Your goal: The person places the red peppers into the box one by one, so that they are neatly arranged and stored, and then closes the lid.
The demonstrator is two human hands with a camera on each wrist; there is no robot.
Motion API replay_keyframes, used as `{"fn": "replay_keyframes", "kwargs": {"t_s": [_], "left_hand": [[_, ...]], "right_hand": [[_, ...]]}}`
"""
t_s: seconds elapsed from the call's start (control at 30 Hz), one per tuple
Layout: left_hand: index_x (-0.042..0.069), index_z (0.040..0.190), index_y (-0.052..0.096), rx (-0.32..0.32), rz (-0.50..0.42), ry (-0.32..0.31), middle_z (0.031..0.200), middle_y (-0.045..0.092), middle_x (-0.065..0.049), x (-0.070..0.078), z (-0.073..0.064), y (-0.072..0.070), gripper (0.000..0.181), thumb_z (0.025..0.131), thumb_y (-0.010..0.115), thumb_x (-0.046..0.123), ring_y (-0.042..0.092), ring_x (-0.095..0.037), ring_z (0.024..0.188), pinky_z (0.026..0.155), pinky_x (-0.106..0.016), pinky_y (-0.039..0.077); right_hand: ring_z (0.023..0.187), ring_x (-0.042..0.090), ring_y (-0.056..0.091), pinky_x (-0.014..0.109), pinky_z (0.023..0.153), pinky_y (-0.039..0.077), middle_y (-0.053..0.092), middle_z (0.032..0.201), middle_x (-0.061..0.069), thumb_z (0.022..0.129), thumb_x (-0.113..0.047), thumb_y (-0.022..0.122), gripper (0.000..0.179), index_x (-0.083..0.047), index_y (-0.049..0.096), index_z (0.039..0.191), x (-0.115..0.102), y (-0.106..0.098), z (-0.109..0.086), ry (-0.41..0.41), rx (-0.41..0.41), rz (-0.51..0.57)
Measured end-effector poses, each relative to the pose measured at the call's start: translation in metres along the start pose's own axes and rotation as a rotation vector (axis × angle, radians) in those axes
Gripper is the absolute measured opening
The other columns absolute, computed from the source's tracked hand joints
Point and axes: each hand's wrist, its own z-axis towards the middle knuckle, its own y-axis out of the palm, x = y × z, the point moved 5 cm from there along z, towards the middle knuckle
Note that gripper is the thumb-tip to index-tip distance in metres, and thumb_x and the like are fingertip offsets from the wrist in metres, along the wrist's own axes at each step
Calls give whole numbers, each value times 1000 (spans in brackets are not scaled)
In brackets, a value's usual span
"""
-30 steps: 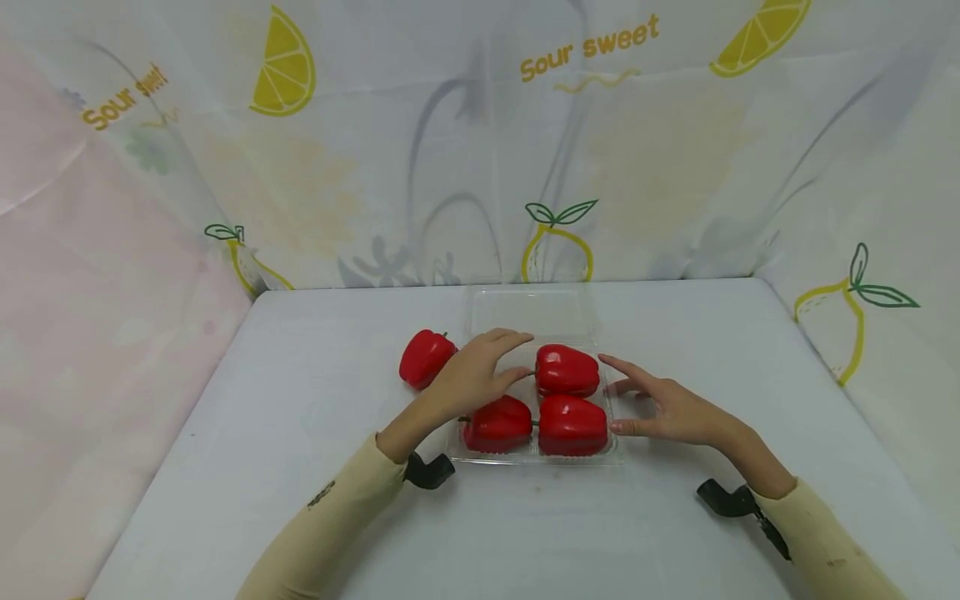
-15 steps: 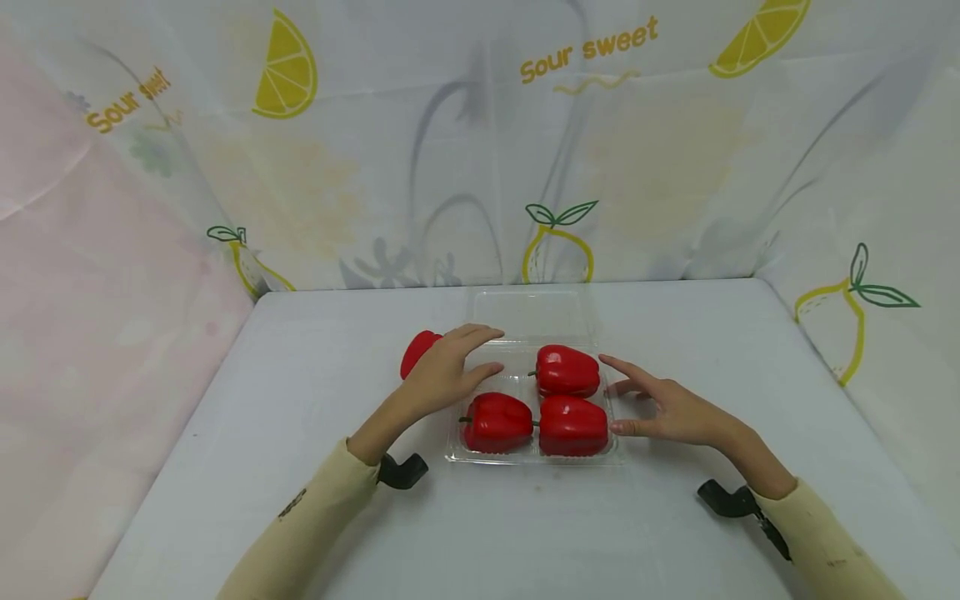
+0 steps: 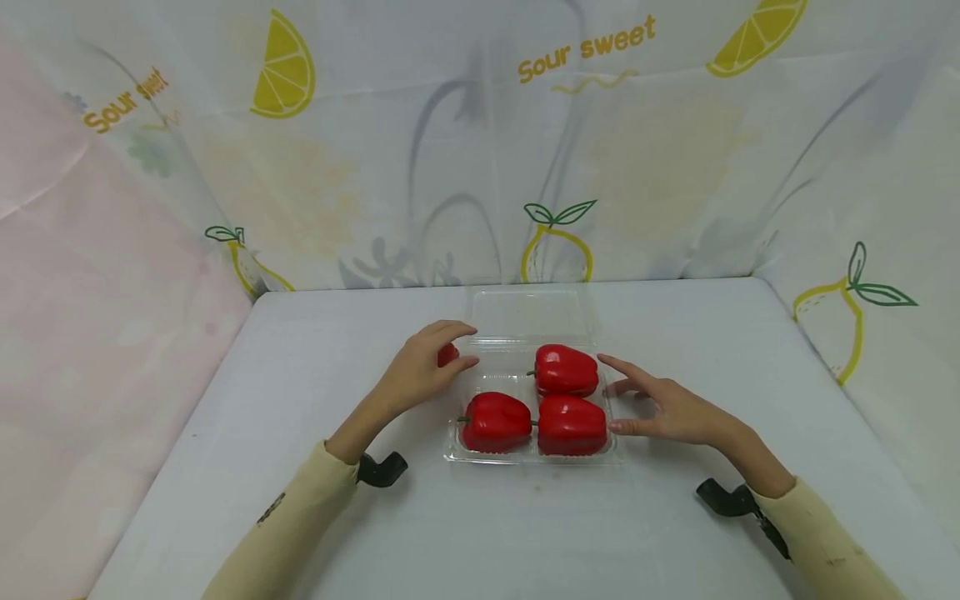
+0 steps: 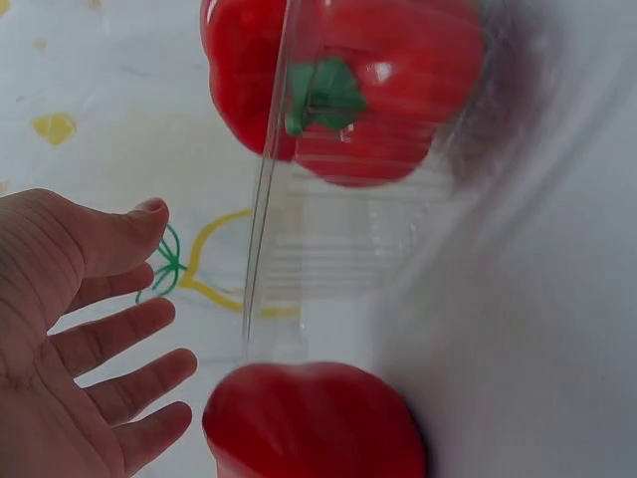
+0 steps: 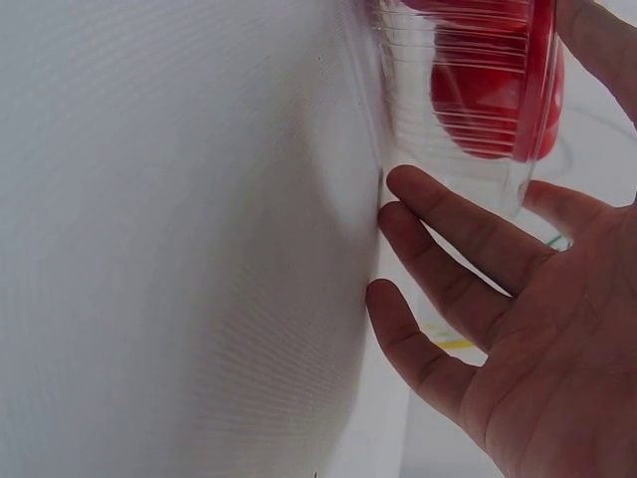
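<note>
Three red bell peppers sit in a clear plastic container point(image 3: 532, 461): front left point(image 3: 497, 422), front right point(image 3: 572, 425) and back right. Its back-left part holds no pepper. Another red bell pepper point(image 3: 447, 355) lies outside on the left, mostly hidden behind my left hand point(image 3: 420, 362). In the left wrist view that hand's fingers are spread and relaxed, apart from the loose pepper point(image 4: 314, 423). My right hand point(image 3: 675, 411) stays at the container's right side, fingers spread. Its fingertips are at the wall in the right wrist view; firm contact is hard to tell.
The container's transparent lid point(image 3: 532, 312) lies folded back toward the rear of the white table point(image 3: 555, 533). Behind and beside the table hangs a curtain point(image 3: 465, 150) printed with lemons. A black wrist mount point(image 3: 382, 469) sticks out below the left sleeve.
My left hand has drawn back leftward from above the container to the loose pepper, now covering most of it. The right hand and the three peppers in the container have stayed put.
</note>
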Motion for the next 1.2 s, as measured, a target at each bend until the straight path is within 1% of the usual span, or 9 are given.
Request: {"fn": "replay_keyframes", "kwargs": {"t_s": [0.23, 0.33, 0.47, 0.67, 0.93, 1.2], "left_hand": [[8, 126, 64, 14, -4, -12, 127, 62, -8, -13, -3, -8, 40, 89, 74, 18, 56, -25, 118, 93, -42, 52], [7, 125, 64, 12, -6, -23, 127, 62, -9, -18, -5, -10, 39, 89, 73, 15, 56, -27, 118, 93, -44, 52], [7, 126, 64, 5, -3, -45, 128, 61, -10, -24, -7, -10, 39, 88, 74, 16, 55, -28, 119, 93, -45, 52], [7, 127, 64, -8, -1, -77, 131, 60, -10, -30, -11, -12, 42, 88, 75, 19, 54, -29, 121, 93, -47, 52], [5, 126, 64, -1, -5, -85, 129, 60, -12, -40, -13, -12, 42, 88, 75, 19, 54, -31, 120, 92, -49, 51], [7, 128, 61, -29, 20, -116, 128, 60, -10, -43, -15, -12, 44, 88, 75, 20, 54, -29, 118, 90, -47, 53]], "right_hand": [[115, 37, 56, 57, 85, 52, 61, 128, 9, 80, -47, 76, 94, -26, 24, 156, 0, -1, 1, 1, 6, -12], [115, 37, 56, 57, 85, 52, 61, 128, 9, 79, -46, 76, 94, -26, 24, 156, 1, -1, 1, 1, 6, -12], [115, 36, 57, 57, 84, 53, 61, 128, 9, 79, -46, 76, 94, -26, 24, 156, 0, -1, 1, -1, 7, -15], [115, 37, 56, 56, 84, 53, 61, 128, 9, 80, -47, 76, 94, -26, 24, 155, 1, -1, 1, 2, 5, -10], [116, 36, 56, 57, 85, 52, 61, 127, 9, 80, -47, 76, 94, -26, 25, 155, 1, -1, 0, -13, 10, -6], [117, 37, 56, 58, 85, 52, 61, 128, 9, 79, -48, 76, 95, -26, 24, 156, 2, 1, 0, -3, 6, -9]]}}
